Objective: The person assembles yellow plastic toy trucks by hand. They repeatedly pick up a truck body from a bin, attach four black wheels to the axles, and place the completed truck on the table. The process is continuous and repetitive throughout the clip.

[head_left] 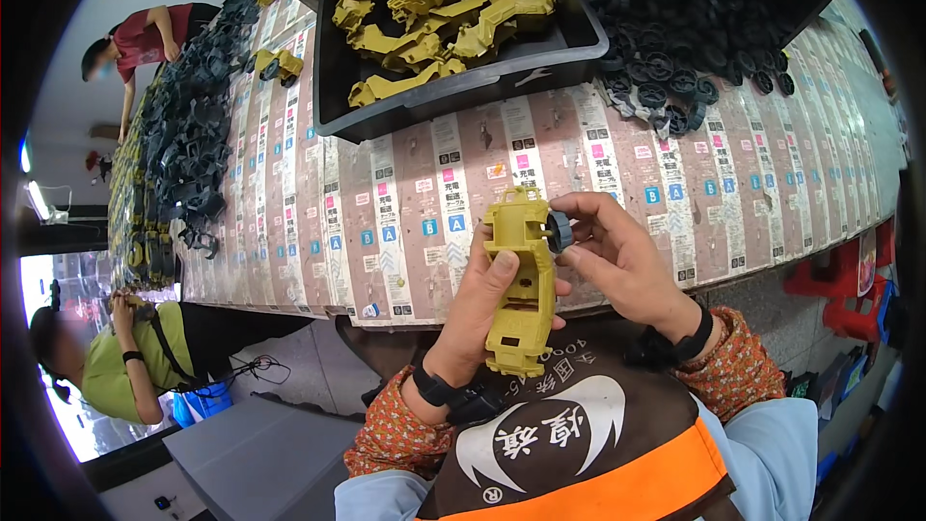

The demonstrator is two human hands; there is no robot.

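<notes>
In front of my body, above the table's near edge, I hold a yellow plastic toy car chassis (522,328) upright. My left hand (475,304) is wrapped round it from the left, thumb on its face. On the chassis's upper right side sits a dark grey toy wheel (558,231). My right hand (617,256) pinches this wheel between thumb and fingers against the chassis. Whether the wheel is fully seated cannot be made out.
A black bin (463,101) full of yellow chassis stands ahead. Black wheels (675,87) are heaped at the far right. Dark parts (188,125) pile up along the left of the paper-covered table (434,183). Two people (145,357) (154,39) work at the left.
</notes>
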